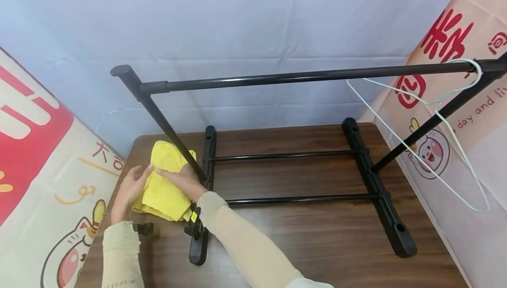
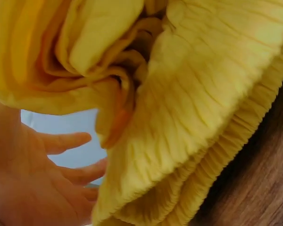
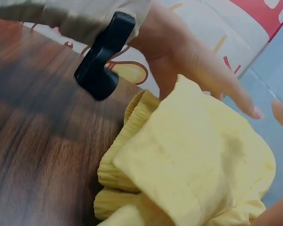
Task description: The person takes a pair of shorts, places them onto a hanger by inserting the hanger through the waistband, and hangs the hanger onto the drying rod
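Note:
A folded yellow garment with a gathered, elastic-looking edge lies in a soft bundle at the left of the table, beside the foot of the black rack. At its left side is my left hand, thumb pointing up along the cloth. The left wrist view has the fingers spread apart beside the loose folds. My right hand rests against the garment's right side, its thumb stretched left across the top. Part of that hand passes behind the rack's slanting post, and its other fingers are mostly hidden.
A pale green wire hanger hangs from the right end of the rack's top bar. The rack's two feet and crossbars stand on the brown wooden table. Printed cloths border both sides, and a pale cloth hangs behind.

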Demonstrator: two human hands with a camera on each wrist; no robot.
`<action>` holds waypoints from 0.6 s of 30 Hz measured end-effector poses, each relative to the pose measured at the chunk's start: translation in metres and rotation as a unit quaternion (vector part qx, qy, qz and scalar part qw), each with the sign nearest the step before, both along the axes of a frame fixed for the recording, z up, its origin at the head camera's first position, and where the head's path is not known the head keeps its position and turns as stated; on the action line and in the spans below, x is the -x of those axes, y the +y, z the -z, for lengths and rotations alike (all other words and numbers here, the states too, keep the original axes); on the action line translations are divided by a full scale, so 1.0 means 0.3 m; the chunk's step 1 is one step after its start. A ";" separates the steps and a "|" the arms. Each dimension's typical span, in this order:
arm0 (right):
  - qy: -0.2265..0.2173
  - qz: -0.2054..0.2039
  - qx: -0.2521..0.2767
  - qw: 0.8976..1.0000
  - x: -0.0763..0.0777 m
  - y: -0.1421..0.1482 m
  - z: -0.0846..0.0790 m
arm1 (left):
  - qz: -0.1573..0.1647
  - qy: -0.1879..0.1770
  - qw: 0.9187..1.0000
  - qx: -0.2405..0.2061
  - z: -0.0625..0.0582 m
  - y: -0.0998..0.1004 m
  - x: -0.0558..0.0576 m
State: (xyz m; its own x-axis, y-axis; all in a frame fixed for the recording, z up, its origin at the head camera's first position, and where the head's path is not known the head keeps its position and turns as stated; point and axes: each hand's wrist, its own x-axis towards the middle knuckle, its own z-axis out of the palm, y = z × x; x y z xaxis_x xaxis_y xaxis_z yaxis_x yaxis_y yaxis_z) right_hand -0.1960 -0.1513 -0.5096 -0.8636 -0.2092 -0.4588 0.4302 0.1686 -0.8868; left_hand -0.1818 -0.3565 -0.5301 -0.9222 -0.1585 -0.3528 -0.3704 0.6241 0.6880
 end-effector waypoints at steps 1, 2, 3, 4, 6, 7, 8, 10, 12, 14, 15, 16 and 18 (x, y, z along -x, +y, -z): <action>-0.003 0.005 0.002 1.000 0.002 -0.001 0.003 | -0.001 -0.003 1.000 0.002 0.003 0.000 0.001; -0.008 0.010 0.004 1.000 0.005 -0.004 0.006 | -0.002 -0.005 1.000 0.003 0.005 0.000 0.003; -0.013 0.017 0.007 1.000 0.007 -0.007 0.009 | -0.001 -0.008 1.000 0.003 0.006 0.001 0.004; -0.020 0.023 0.010 0.999 0.008 -0.010 0.012 | 0.002 -0.011 1.000 0.000 0.006 0.002 0.005; -0.030 0.040 0.020 0.999 0.007 -0.015 0.020 | 0.012 -0.014 1.000 -0.005 0.006 0.005 0.006; -0.033 0.050 0.029 0.998 0.006 -0.018 0.024 | 0.017 -0.015 1.000 -0.015 0.006 0.006 0.008; -0.038 0.057 0.037 0.997 0.004 -0.020 0.029 | 0.023 -0.013 0.999 -0.021 0.006 0.007 0.008; -0.042 0.069 0.062 0.995 0.000 -0.024 0.038 | 0.040 -0.008 0.999 -0.032 0.009 0.006 0.009; -0.040 0.076 0.084 0.993 -0.006 -0.030 0.049 | 0.048 -0.005 0.997 -0.053 0.013 0.009 0.008; -0.041 0.073 0.097 0.992 -0.014 -0.037 0.062 | 0.057 -0.009 0.995 -0.077 0.019 0.013 0.005; -0.040 0.070 0.102 0.991 -0.018 -0.040 0.069 | 0.060 -0.013 0.994 -0.090 0.023 0.017 0.001; -0.042 0.065 0.099 0.992 -0.023 -0.042 0.075 | 0.060 -0.021 0.992 -0.110 0.027 0.022 -0.003; -0.047 0.050 0.086 0.994 -0.034 -0.046 0.086 | 0.055 -0.034 0.987 -0.145 0.033 0.034 -0.014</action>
State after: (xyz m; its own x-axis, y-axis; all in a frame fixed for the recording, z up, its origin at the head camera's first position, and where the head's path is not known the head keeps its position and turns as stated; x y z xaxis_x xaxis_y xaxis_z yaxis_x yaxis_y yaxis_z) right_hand -0.1859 -0.1651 -0.5354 -0.8392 -0.2072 -0.5029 0.5190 -0.0287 -0.8543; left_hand -0.1776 -0.3462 -0.5400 -0.9011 0.0574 -0.4298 -0.3627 0.4433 0.8197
